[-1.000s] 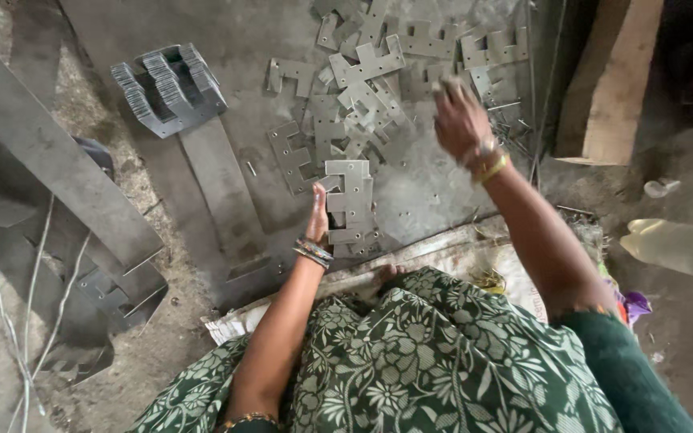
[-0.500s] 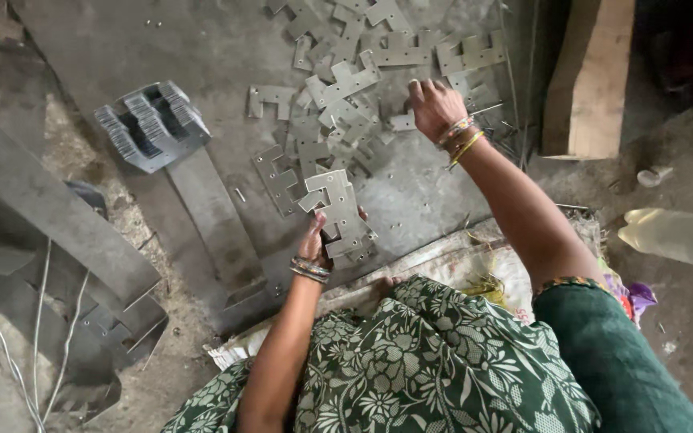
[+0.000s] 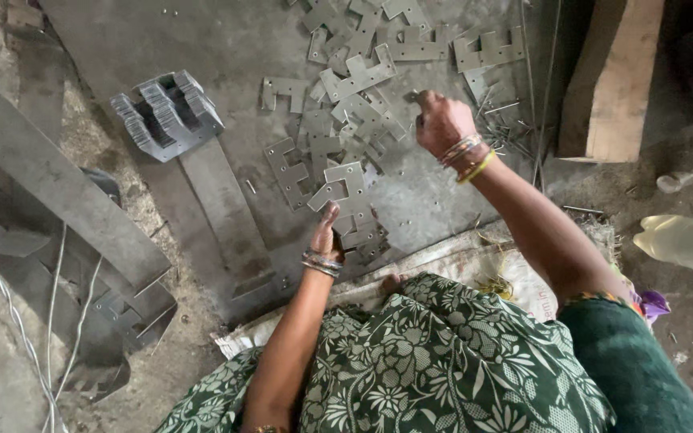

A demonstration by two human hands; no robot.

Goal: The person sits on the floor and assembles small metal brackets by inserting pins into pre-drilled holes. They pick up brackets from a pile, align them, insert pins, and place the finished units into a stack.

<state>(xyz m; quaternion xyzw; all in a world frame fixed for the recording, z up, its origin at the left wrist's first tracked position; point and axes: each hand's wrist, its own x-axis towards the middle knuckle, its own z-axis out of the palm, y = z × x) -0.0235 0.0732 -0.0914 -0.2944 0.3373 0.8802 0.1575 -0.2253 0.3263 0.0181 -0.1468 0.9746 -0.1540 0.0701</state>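
Note:
I sit on the floor in a green floral garment. My left hand [image 3: 326, 234] presses against a small stack of notched grey metal plates [image 3: 346, 186] and steadies it from the near side. My right hand [image 3: 443, 120], with bangles on the wrist, reaches out over a scatter of similar loose plates [image 3: 358, 76]. Its fingers are curled around the edge of one plate [image 3: 411, 97]; most of that plate is hidden by the hand.
A bundle of plates stacked on edge [image 3: 166, 112] lies at the left, with a flat steel strip [image 3: 222, 216] below it. A long metal bar [image 3: 58, 184] and wire [image 3: 10, 305] are far left. A wooden block [image 3: 611, 80] and plastic bottle [image 3: 683, 240] are on the right.
My right hand has drawn back from the far plates toward me and its fingers have curled shut. My left hand has stayed at the stack.

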